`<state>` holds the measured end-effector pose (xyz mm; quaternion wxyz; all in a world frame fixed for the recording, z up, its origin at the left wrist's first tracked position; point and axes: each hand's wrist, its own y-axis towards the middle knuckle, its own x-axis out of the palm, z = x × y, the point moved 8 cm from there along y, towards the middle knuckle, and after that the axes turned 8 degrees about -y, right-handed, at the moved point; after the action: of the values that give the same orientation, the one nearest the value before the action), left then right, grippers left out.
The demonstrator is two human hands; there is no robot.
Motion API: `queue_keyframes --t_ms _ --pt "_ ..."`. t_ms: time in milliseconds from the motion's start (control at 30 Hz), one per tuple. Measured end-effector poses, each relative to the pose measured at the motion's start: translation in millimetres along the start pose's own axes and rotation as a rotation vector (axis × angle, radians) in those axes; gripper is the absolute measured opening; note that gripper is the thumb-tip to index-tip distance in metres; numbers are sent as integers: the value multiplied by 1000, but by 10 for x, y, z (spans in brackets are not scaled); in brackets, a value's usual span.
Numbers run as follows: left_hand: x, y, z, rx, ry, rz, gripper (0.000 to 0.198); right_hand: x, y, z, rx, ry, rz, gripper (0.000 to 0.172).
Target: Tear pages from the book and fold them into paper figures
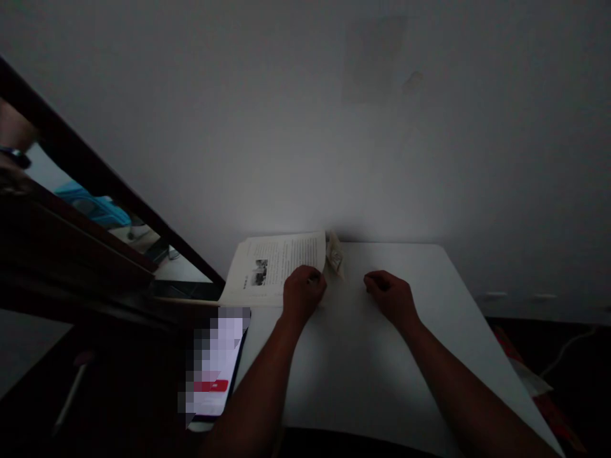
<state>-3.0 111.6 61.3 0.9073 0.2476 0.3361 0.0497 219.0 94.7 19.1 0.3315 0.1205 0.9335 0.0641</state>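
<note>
An open book (274, 254) with printed text and a small dark picture lies at the far left of the white table. My left hand (304, 291) is closed at the book's lower right part, its fingers curled by the page edge. Just right of the book, a creased piece of paper (336, 254) with a printed pattern stands up at an angle; whether it joins the book I cannot tell. Over the table to the right, my right hand (392, 298) is closed, thumb against the fingers. Anything inside its pinch is too dark to make out.
A lit phone (217, 362) lies along the table's left edge. Behind the white table (353, 381) rises a plain wall (286, 127). A dark-framed mirror (124, 184) leans at the left. Red material (548, 407) and a pale cable (568, 346) are at the lower right.
</note>
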Motion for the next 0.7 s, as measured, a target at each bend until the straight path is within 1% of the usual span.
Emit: queue_keyframes --t_ms 67,133,200,233,400,533,633,700 --pt "-137 -34 8 -51 -54 115 7 1 2 18 24 -4 6 29" --pt "-247 -80 29 -92 -116 221 10 10 5 10 16 0 4 29" --pt "-290 -116 83 -99 -173 276 12 13 3 -4 5 14 2 30" --pt "-290 -128 114 -98 -197 285 13 13 -1 -14 -1 21 2 30" --pt "-204 -152 247 -77 -288 241 17 20 -29 -53 9 57 -16 32" --pt "-144 -180 263 -86 -330 214 15 56 -59 -102 12 86 -59 33" --pt "-60 -215 268 -95 -393 164 15 122 -89 -151 27 148 -126 35" --pt "6 -243 291 -93 -419 121 15 191 -108 -170 63 258 -190 38"
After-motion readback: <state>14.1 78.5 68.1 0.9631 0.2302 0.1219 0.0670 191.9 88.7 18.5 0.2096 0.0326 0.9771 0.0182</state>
